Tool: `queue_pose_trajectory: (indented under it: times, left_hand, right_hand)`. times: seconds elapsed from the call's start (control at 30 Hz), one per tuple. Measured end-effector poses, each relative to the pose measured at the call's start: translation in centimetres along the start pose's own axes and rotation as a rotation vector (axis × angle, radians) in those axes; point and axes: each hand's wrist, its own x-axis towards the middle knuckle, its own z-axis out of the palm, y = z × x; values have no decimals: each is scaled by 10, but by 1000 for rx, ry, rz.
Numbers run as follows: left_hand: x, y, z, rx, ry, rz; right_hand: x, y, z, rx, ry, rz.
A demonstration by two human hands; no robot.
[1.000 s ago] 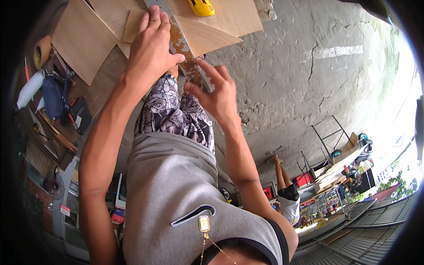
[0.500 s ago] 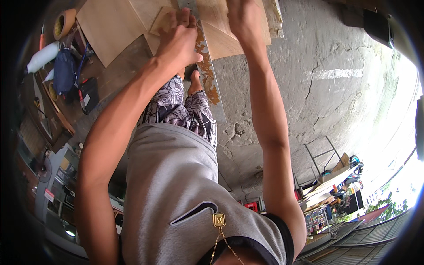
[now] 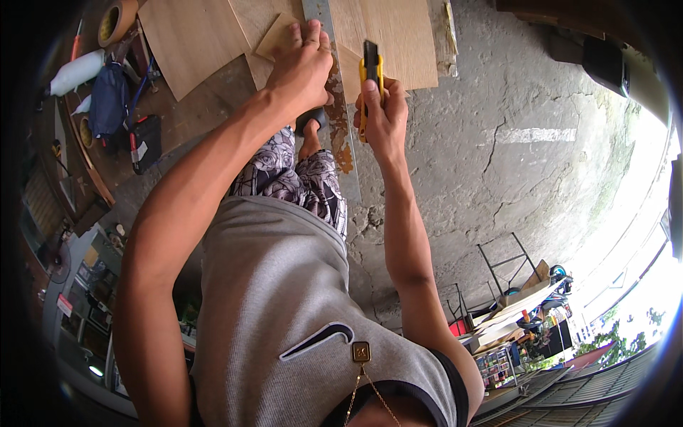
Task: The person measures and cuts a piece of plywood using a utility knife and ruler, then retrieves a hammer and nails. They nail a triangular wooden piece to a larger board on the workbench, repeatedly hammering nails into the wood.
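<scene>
My right hand (image 3: 388,119) grips a yellow and black utility knife (image 3: 372,65), its tip pointing away from me, over the near edge of a plywood sheet (image 3: 404,44). A long metal straightedge (image 3: 344,153) with rusty patches lies across the plywood and juts out toward my body. My left hand (image 3: 300,75) rests with fingers stretched out on the straightedge and beside a small square piece of wood (image 3: 276,37). Whether the knife's blade is out is hard to make out.
Another plywood sheet (image 3: 191,44) lies to the left on a dark worktop (image 3: 186,117). Around it are a tape roll (image 3: 117,23), a white bottle (image 3: 77,72), a dark blue pouch (image 3: 109,99) and a black case (image 3: 146,142). Cracked concrete floor (image 3: 455,171) stretches to the right.
My right hand has drawn back toward me from the upper edge, bringing the utility knife into view. My left hand stays on the straightedge; the whole view has shifted slightly.
</scene>
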Motion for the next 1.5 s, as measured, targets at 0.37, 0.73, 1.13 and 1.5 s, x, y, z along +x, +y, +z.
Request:
queue_pose_trajectory:
  times: [0.37,0.73,1.13,1.5]
  left_hand:
    - [1,-1,4,-14,10,13]
    - [-1,0,-3,-12,11,47]
    - [3,-1,-3,17,-30,37]
    - [0,-4,3,7,20,39]
  right_hand:
    - [0,-12,5,-323,7,-108]
    - [2,-27,11,-622,-37,-370]
    - [-30,-38,5,-891,-178,-224]
    - [-82,-30,-18,-806,-95,-152]
